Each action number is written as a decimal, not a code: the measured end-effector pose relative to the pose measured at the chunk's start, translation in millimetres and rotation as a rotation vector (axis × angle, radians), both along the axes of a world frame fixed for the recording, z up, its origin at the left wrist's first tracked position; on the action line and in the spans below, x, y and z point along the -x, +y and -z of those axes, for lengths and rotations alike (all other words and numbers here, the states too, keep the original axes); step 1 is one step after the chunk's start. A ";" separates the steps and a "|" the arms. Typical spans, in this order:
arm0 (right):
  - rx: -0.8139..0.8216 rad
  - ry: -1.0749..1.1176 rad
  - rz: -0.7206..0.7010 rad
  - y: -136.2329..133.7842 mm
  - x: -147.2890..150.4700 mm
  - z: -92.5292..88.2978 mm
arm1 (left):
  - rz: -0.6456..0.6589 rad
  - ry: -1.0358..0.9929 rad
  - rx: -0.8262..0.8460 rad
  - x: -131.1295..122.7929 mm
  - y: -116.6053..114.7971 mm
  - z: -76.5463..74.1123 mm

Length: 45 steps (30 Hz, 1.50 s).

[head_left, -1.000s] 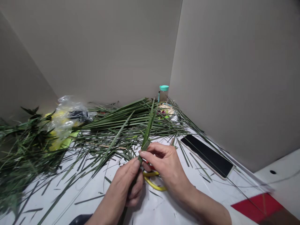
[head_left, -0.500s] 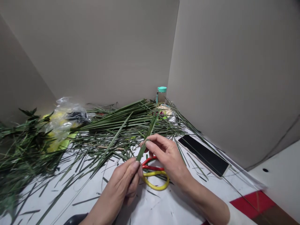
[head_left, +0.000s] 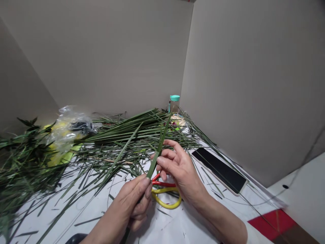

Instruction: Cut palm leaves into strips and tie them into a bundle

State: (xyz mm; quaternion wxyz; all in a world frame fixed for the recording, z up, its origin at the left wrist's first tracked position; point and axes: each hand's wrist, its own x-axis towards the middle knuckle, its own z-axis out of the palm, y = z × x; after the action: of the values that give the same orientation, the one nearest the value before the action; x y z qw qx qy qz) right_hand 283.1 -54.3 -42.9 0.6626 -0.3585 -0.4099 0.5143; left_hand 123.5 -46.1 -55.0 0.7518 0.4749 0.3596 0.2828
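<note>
My left hand [head_left: 134, 200] is closed around the lower end of a long green leaf strip [head_left: 158, 149], thumb and fingers pinching it. My right hand [head_left: 177, 166] pinches the same strip a little higher up, fingers curled round it. The strip rises from both hands toward the back corner. Scissors with red and yellow handles [head_left: 166, 195] lie on the white table [head_left: 177, 223] right under my hands.
A heap of long green leaves [head_left: 122, 130] covers the table's back. At left sit a clear plastic bag with yellow contents [head_left: 67, 130] and darker foliage [head_left: 20, 159]. A black phone [head_left: 218, 169] lies at right, a teal-capped bottle [head_left: 174, 103] in the corner. Grey partition walls enclose the table.
My right hand has slid up along the leaf strip, away from my left hand, baring more of the strip and the scissors' handles. The left hand has stayed almost in place.
</note>
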 end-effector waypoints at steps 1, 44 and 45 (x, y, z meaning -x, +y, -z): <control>0.006 0.006 0.003 0.3 0.0 0.0 | -0.028 0.027 -0.013 1.6 0.2 1.9; 0.166 -0.102 -0.221 1.1 -2.7 6.1 | 0.197 -0.284 0.262 5.4 10.5 -9.3; 0.170 -0.086 -0.231 1.9 -1.5 7.3 | 0.185 -0.299 0.287 5.3 10.8 -9.3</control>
State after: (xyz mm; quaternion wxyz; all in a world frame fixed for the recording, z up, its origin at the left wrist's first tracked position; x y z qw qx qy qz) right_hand 284.6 -52.4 -50.3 0.5478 -0.3855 -0.4315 0.6042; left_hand 118.2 -35.2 -45.7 0.8793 0.3466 0.2358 0.2258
